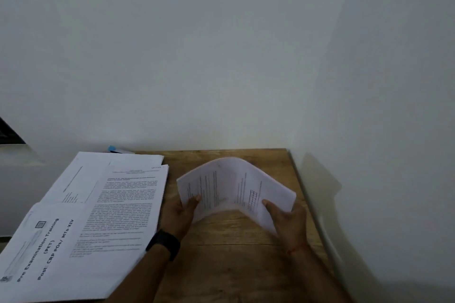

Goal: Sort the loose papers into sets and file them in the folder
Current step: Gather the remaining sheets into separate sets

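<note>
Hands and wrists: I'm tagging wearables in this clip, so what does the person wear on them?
Left hand: a broad black band on the wrist, like a watch strap. Right hand: a thin red thread round the wrist. No sleeves in view, and no rings show.

Just one cam, head-mounted, looking forward and a bit down over the wooden desk (221,265), close above it; the wall (197,44) fills the top half.

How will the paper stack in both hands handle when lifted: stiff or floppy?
Likely floppy: the paper stack arches into a hump between the left hand and right hand. Probably light: grips at two edges seem enough. Sheets may slide apart; no clip shows.
</note>
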